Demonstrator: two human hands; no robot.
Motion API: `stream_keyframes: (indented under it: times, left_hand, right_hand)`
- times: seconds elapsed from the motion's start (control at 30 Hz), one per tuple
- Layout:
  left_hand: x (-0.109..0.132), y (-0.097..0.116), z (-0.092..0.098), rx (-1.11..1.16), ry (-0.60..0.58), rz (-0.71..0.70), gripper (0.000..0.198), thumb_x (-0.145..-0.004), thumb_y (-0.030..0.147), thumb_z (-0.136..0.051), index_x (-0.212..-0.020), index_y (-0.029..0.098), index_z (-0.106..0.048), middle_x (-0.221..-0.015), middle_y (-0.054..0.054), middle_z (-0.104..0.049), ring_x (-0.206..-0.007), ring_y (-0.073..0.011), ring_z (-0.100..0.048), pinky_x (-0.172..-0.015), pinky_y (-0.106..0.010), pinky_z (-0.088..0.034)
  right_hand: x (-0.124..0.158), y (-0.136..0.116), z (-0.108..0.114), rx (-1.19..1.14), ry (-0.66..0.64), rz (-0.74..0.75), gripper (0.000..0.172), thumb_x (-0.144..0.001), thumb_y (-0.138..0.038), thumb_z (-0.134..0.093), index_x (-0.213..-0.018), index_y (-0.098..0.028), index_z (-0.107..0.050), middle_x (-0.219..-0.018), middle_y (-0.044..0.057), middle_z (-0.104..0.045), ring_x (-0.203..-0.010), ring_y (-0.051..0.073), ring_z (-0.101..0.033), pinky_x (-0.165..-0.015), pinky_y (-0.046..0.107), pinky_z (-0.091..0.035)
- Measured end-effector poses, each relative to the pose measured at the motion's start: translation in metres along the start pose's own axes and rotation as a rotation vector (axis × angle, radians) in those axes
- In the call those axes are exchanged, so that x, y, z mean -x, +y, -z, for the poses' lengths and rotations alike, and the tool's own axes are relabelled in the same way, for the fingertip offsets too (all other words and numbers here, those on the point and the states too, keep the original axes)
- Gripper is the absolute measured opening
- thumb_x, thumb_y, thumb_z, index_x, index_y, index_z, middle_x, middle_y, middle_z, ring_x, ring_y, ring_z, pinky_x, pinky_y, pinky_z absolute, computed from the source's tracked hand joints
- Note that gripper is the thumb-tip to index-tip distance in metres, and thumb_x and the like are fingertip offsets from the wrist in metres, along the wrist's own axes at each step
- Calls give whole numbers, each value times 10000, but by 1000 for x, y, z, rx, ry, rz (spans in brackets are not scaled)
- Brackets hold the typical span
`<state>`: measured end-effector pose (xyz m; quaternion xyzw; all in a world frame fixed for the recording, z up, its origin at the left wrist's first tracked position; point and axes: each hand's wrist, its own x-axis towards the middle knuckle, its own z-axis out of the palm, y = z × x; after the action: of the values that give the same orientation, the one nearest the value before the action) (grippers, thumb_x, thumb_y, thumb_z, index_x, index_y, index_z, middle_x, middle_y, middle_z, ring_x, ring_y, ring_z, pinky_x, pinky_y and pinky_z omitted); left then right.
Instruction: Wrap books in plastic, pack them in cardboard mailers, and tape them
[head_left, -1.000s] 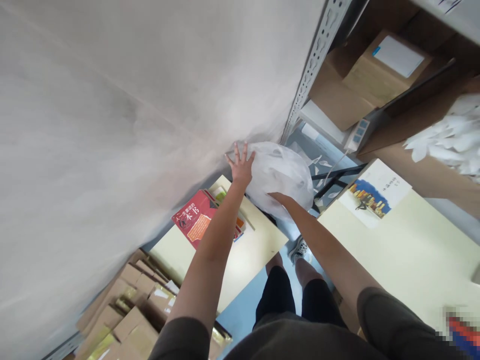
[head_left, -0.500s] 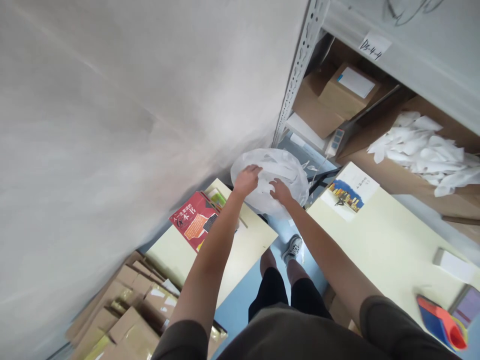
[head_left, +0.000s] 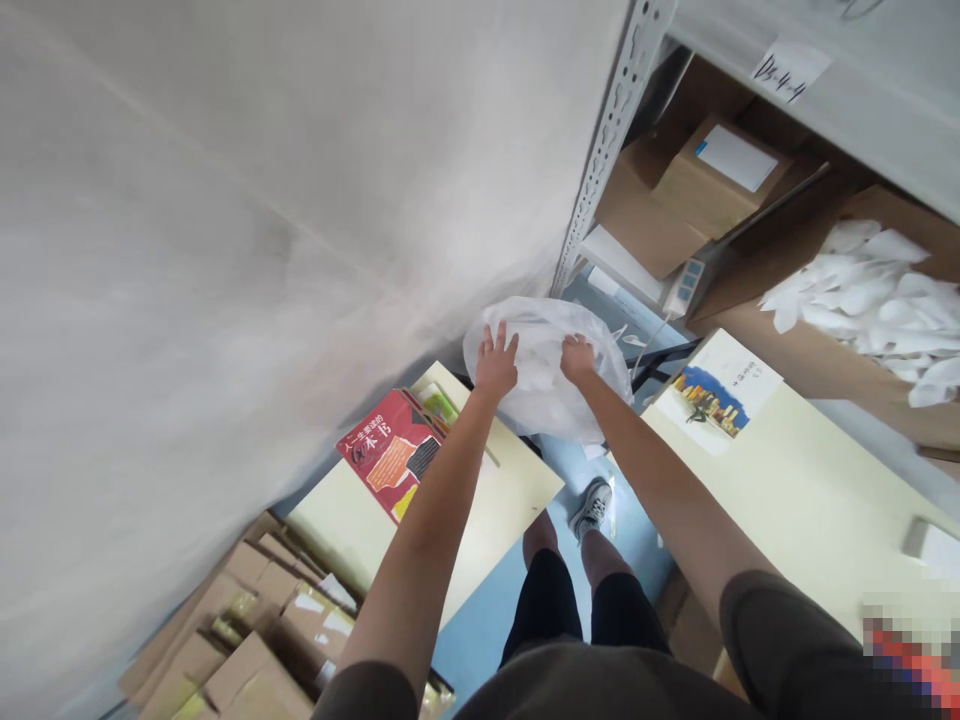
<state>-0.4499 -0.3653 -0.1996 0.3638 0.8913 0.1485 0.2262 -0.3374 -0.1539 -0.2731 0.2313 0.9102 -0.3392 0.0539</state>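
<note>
A translucent white plastic bag [head_left: 536,405], puffed out and round at the top, stands low between the two tables, near the wall. My left hand [head_left: 496,365] lies over its left side with the fingers spread apart. On the right side of the same bag, my right hand [head_left: 577,358] is closed, its fingers curled in on the plastic. Pale crumpled material shows dimly inside the bag; what it is cannot be made out.
On the left table [head_left: 517,500] lie a red book [head_left: 390,450] and other books. A picture-covered book [head_left: 712,390] lies on the right table [head_left: 795,480]. Cardboard boxes [head_left: 247,620] stand lower left. Shelving [head_left: 600,170] holds cartons, a power strip [head_left: 684,288] and white scraps [head_left: 870,300].
My left hand has opened, its fingers spreading over the bag. My right hand has moved slightly right and up, and its fingers have closed. The view has shifted a little.
</note>
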Motion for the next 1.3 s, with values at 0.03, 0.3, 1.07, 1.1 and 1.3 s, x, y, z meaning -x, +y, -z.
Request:
stream_keyframes:
  times: [0.03, 0.3, 1.07, 1.1, 1.3]
  left_hand:
    - [4, 2, 5, 13, 20, 27, 862, -933, 277, -673, -1733, 250, -353, -1864, -104, -26, -1697, -451, 78, -1318, -701, -201]
    - [50, 59, 55, 284, 254, 9, 933, -895, 386, -775, -1715, 231, -359, -1805, -162, -291, -1693, -433, -139, -1316, -626, -287]
    - [143, 274, 146, 849, 394, -119, 238, -772, 405, -841, -730, 211, -710, -854, -41, -686, -927, -229, -655, -844, -306, -551]
    - [145, 288, 137, 848, 352, -140, 229, -780, 401, -831, -725, 212, -714, -822, -29, -670, -885, -218, -644, -824, -302, -549]
    - [159, 345, 59, 886, 139, -101, 355, -706, 487, -899, -654, 193, -706, -675, 5, -624, -767, -191, -621, -713, -275, -514]
  right_hand:
    - [7, -5, 8, 25, 36, 27, 353, -1005, -107, -566, -1305, -127, -753, -1504, 241, -642, -1421, 397, -531, -1223, 604, -405]
    - [107, -67, 104, -54, 323, 225, 454, -1039, -178, -435, -1381, -213, -731, -1264, 159, -760, -1267, 331, -651, -1167, 540, -505]
    - [342, -20, 281, -508, 686, -154, 151, -812, -324, -665, -889, -231, -755, -928, 79, -790, -832, 253, -706, -837, 384, -586]
    - [356, -9, 281, -540, 716, -211, 188, -818, -347, -646, -916, -232, -757, -888, 65, -778, -790, 242, -685, -803, 371, -579]
    - [431, 56, 267, -791, 813, -432, 416, -786, -507, -608, -1001, -203, -794, -643, -11, -613, -613, 196, -547, -625, 325, -495]
